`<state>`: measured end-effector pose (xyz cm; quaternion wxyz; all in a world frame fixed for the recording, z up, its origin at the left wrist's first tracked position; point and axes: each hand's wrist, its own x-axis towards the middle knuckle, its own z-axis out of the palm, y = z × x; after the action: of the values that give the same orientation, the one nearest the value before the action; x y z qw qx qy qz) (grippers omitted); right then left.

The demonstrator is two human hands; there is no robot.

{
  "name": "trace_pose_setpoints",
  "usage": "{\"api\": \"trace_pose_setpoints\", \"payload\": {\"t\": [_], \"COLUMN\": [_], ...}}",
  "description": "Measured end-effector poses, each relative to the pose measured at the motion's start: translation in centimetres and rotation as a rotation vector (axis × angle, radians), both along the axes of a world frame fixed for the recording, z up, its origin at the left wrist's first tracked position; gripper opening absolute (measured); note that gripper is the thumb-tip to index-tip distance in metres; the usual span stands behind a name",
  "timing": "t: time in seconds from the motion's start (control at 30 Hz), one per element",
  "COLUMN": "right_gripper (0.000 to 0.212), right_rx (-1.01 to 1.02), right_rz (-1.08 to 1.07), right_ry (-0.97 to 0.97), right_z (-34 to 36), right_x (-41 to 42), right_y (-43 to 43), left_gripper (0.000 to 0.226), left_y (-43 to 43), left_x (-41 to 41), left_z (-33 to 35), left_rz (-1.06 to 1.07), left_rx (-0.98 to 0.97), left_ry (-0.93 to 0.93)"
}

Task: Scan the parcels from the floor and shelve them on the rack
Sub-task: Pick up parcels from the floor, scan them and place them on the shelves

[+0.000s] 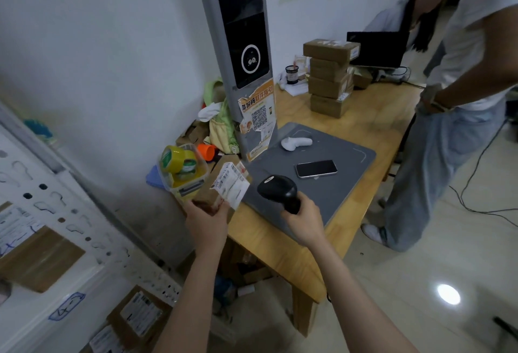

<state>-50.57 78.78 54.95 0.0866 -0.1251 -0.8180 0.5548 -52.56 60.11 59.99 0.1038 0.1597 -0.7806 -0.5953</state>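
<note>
The white rack [42, 198] is cut off at the lower left of the frame, its boxes blurred. Mid-frame, at the wooden worktop [378, 139] edge, the left hand [207, 219] grips a brown parcel [208, 193], covering its lower end; the label is unreadable. The right hand [305, 219] is wrapped round a black scanner [279, 188], hiding its handle.

Our small brown parcel [211, 198], white label [232, 184] tilted up, held in our left hand [207, 222], our black scanner [280, 191] gripped in our right hand [305, 221] just beside it, labelled boxes [137, 316] on the white perforated rack [70, 204] at our left
</note>
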Motion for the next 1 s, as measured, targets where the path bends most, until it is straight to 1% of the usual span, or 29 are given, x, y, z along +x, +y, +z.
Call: {"api": "trace_pose_setpoints", "payload": {"t": [0.13, 0.23, 0.3, 0.37, 0.43, 0.53, 0.6, 0.67, 0.77, 0.87, 0.93, 1.0], "right_gripper": [0.017, 0.03, 0.032, 0.032, 0.033, 0.027, 0.026, 0.031, 0.046, 0.056, 0.065, 0.08], "right_rx": [0.073, 0.143, 0.19, 0.242, 0.306, 0.41, 0.454, 0.49, 0.484, 0.495, 0.51, 0.508], "right_rz": [-0.001, 0.076, 0.13, 0.176, 0.227, 0.27, 0.256, 0.23, 0.179, 0.146, 0.1, 0.056], "right_ry": [-0.209, -0.368, -0.466, -0.529, -0.574, -0.623, -0.611, -0.578, -0.551, -0.539, -0.495, -0.404], "right_z": [-4.2, -7.9, -9.9, -11.6, -12.8, -13.7, -13.9, -14.1, -13.7, -12.9, -11.8, -10.3], "right_x": [-1.1, -2.0, -2.3, -2.5, -2.7, -2.8, -2.9, -2.9, -2.7, -2.3, -2.2, -2.3], "right_y": [0.9, 1.3, 1.2, 1.0, 0.6, 0.2, -0.2, -0.6, -1.0, -1.3, -1.4, -1.6], "left_gripper": [0.062, 0.055, 0.048, 0.044, 0.046, 0.048, 0.048, 0.049, 0.048, 0.047, 0.046, 0.044], "left_y": [-0.4, -1.0, -1.5, -2.1, -2.7, -3.4, -3.5, -3.3, -2.7, -1.8, -1.2, -0.8], "left_x": [-0.1, 0.5, 1.0, 1.4, 1.6, 1.7, 1.7, 1.7, 1.8, 1.8, 1.9, 1.9], "left_z": [-0.2, -0.4, -0.7, -1.0, -1.6, -2.2, -2.5, -2.8, -3.0, -2.5, -1.9, -1.4], "left_rz": [0.017, 0.026, 0.036, 0.051, 0.059, 0.062, 0.064, 0.071, 0.088, 0.095, 0.093, 0.09], "left_rx": [-0.038, -0.094, -0.153, -0.208, -0.237, -0.249, -0.263, -0.266, -0.25, -0.24, -0.245, -0.236], "left_ry": [0.0, -0.029, -0.032, -0.042, -0.061, -0.085, -0.09, -0.1, -0.111, -0.113, -0.113, -0.095]}}
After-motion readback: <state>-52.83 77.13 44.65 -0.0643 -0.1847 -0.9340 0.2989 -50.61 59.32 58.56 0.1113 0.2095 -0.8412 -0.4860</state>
